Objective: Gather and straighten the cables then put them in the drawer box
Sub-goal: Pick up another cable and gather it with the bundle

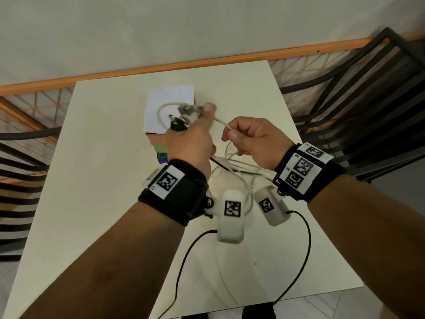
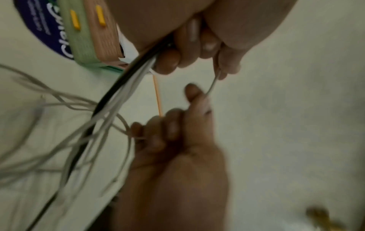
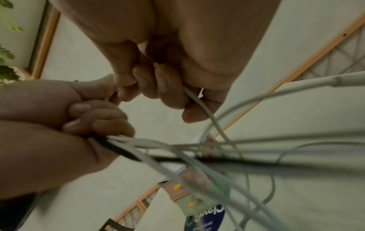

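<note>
My left hand is held above the table and grips a bundle of white cables and one black cable, whose plugs stick out past the thumb. My right hand pinches one thin white cable that runs taut across to the left hand. The right wrist view shows this cable leaving the curled fingers. Loose cable loops hang down to the table under both hands. The drawer box, white on top with pink and green drawers, stands just beyond the left hand.
The cream table stands against a wall with an orange rail. Dark slatted chairs flank it at right and left. A purple round label lies beside the box. Black wrist-camera leads trail over the near edge.
</note>
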Action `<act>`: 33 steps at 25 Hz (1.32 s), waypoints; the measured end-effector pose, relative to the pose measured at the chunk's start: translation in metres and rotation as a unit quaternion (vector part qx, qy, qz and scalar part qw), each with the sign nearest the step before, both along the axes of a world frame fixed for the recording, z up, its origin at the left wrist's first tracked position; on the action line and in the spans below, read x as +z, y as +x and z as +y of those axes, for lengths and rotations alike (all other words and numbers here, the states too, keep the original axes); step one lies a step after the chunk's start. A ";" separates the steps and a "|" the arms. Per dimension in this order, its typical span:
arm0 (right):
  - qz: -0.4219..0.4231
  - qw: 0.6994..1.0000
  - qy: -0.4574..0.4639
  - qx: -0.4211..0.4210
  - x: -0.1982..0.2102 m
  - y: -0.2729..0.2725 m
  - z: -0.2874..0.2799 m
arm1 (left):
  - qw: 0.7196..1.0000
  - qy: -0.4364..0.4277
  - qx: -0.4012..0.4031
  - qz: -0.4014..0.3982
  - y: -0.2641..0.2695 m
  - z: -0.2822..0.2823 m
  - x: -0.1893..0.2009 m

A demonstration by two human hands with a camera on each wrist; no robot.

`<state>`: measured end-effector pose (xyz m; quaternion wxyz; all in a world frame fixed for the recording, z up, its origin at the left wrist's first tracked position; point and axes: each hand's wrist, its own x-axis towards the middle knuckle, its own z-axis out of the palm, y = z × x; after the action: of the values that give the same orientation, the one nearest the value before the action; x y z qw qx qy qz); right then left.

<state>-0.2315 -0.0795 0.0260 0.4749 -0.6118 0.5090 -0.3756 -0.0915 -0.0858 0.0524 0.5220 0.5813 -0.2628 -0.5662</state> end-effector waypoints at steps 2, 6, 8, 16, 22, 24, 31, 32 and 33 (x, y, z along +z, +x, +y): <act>0.002 1.000 0.002 -0.016 0.001 -0.004 0.000 | 1.000 0.002 0.010 0.002 0.001 -0.003 0.000; -0.050 0.999 -0.011 0.004 0.001 0.000 0.001 | 0.997 -0.057 -0.049 -0.019 -0.007 0.005 0.004; -0.041 0.999 -0.023 -0.003 -0.001 0.001 0.000 | 0.999 -0.032 -0.004 -0.001 -0.006 0.002 0.008; 0.037 0.999 -0.036 -0.014 0.003 0.006 -0.002 | 0.999 -0.050 0.011 -0.002 0.000 0.002 0.022; 0.037 0.998 -0.044 -0.009 0.000 0.014 -0.007 | 0.997 -0.062 -0.017 -0.041 0.001 0.007 0.019; 0.104 0.994 -0.034 -0.028 -0.003 0.010 -0.008 | 0.999 -0.053 -0.003 0.000 0.007 0.002 0.018; 0.276 0.956 -0.085 -0.059 0.014 0.013 -0.006 | 0.995 -0.062 -0.032 -0.074 0.007 0.001 0.011; 0.331 0.937 -0.086 -0.068 0.014 0.012 -0.006 | 0.997 -0.063 -0.019 -0.046 0.010 0.000 0.014; 0.363 0.925 -0.079 -0.076 0.013 0.009 -0.005 | 0.998 -0.062 -0.005 -0.020 0.011 -0.002 0.016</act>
<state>-0.2228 -0.0850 0.0388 0.1772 -0.7014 0.6602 -0.2018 -0.0807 -0.0879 0.0685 0.5486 0.5579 -0.3111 -0.5395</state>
